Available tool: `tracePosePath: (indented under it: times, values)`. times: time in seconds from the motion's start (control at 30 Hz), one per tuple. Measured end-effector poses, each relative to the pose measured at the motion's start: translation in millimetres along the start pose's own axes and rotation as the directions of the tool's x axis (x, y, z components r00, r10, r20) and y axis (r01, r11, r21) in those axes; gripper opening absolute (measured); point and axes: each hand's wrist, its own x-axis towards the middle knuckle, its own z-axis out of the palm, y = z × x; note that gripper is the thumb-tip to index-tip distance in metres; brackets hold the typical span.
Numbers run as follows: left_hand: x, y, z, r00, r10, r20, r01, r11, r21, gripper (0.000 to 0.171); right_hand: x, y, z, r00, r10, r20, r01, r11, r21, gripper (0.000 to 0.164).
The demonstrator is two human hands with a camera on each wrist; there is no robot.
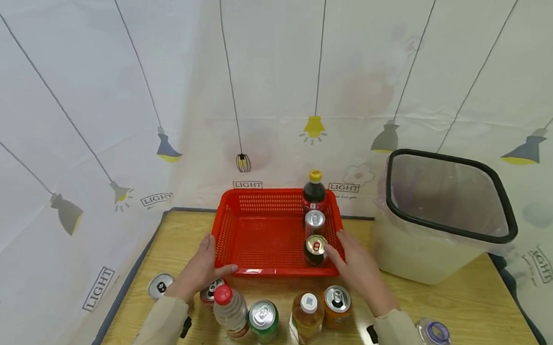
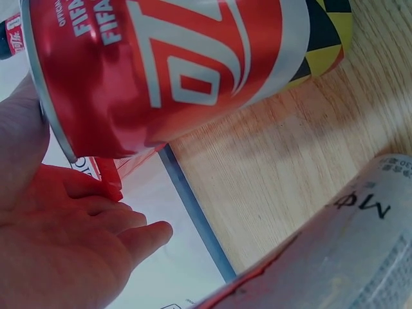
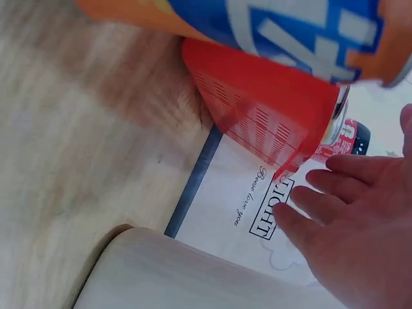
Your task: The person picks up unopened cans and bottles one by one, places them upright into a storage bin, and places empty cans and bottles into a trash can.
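A red plastic basket stands on the table between the two hands. Along its right side are a cola bottle with a yellow cap, a silver-topped can and a gold-topped can. My left hand is at the left front corner, fingers extended along the side and thumb by the front rim. On the opposite side, my right hand has its fingers extended at the rim, the thumb close to the gold-topped can. A red can stands near the left hand, an orange can near the right.
In front of the basket stand a red-capped bottle, a green can and a white-capped bottle of amber drink. Another can is at left. A lined bin and a purple-rimmed clear bottle are at right.
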Motion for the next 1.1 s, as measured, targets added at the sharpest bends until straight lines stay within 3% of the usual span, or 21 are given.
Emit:
tracePosePath:
  times: [0.23,0.57,0.77,0.87,0.93,1.0,1.1]
  values:
    - [-1.7,-1.4,-1.2,1.0,-0.007,0.006,0.008,1.0,-0.016,0.125,-23,4,3,0.998,-0.034,0.056,0.038,0.996,-0.084,0.066]
    - [2.7,1.6,-0.8,1.0,0.016,-0.019,-0.016,1.0,-0.005,0.123,-28,13,2,0.993,-0.017,0.116,0.029,0.994,-0.103,0.064]
    - [-2.7,8.5,-6.3,0.988,0.118,-0.101,-0.112,0.992,0.063,0.111,-29,11,2,0.991,-0.007,0.135,0.016,0.997,-0.072,0.064]
    - [-12.0,10.9,-15.7,0.964,0.175,-0.199,-0.164,0.984,0.069,0.093,-28,10,2,0.99,-0.009,0.141,0.017,0.998,-0.06,0.064]
    - [-20.7,9.2,-23.4,0.94,0.191,-0.284,-0.179,0.982,0.068,0.079,-28,9,2,0.989,-0.009,0.145,0.017,0.998,-0.054,0.064]
    - [-30.2,4.8,-29.8,0.903,0.207,-0.377,-0.196,0.978,0.067,0.065,-28,10,2,0.989,-0.01,0.147,0.017,0.999,-0.046,0.064]
    - [-44.0,-7.2,-35.1,0.833,0.209,-0.512,-0.208,0.976,0.061,0.053,-28,11,2,0.99,-0.013,0.144,0.018,0.999,-0.032,0.064]
